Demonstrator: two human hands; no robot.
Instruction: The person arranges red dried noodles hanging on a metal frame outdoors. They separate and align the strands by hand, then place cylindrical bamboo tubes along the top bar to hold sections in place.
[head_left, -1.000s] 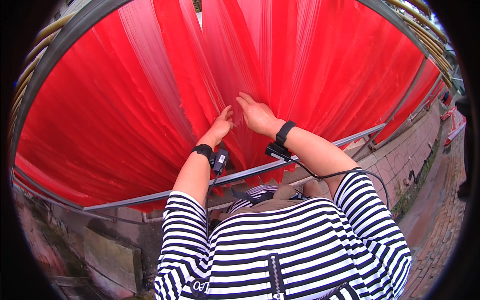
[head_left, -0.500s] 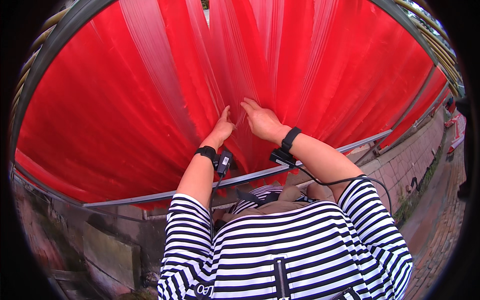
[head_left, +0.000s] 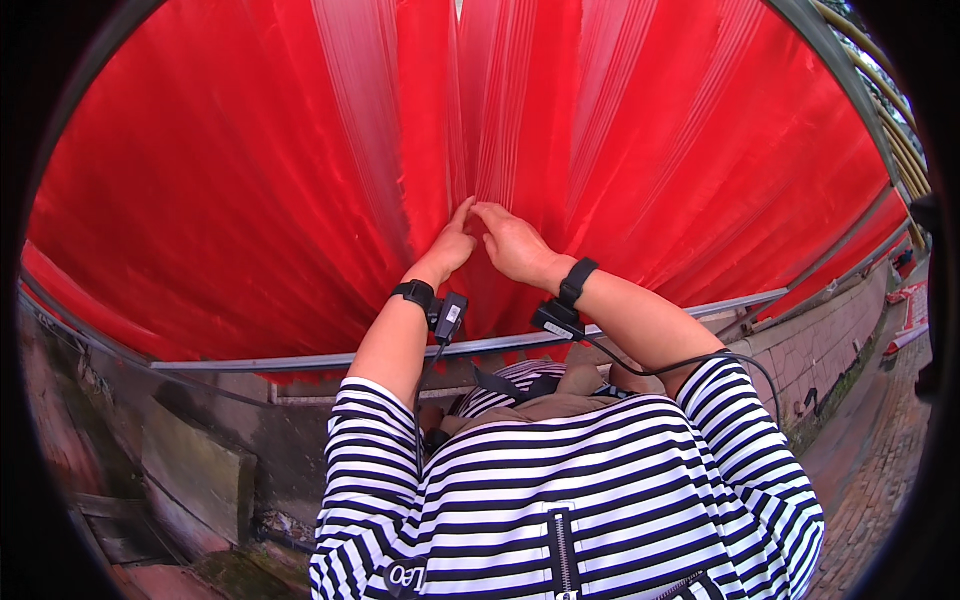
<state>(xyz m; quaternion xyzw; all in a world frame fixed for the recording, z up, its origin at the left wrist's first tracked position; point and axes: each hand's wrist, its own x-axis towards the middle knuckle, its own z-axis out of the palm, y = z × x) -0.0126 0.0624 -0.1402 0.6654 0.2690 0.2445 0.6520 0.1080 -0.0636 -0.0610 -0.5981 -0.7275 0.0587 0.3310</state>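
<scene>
A wide sheet of glossy red fabric (head_left: 250,220) fills the space before me, its folds fanning away from the middle. Pale bands of fine loose threads (head_left: 500,110) run lengthwise between solid red strips. My left hand (head_left: 450,250) is over the middle of the cloth, index finger stretched forward and the others partly curled. Close on its right is my right hand (head_left: 515,247), fingers extended and thumb apart. The fingertips of both hands nearly meet at the threads. Whether a single thread lies between them is too fine to see.
A metal bar (head_left: 300,362) crosses below the fabric, close to my body. Bamboo-like poles (head_left: 870,60) curve along the upper right. Lower left stands a stone slab (head_left: 200,465); on the right are a low tiled wall (head_left: 800,350) and brick paving (head_left: 880,470).
My hands have come together, fingertips now nearly meeting. The left index finger points forward where its fingers were spread before. The view has shifted, so the thread bands appear farther right.
</scene>
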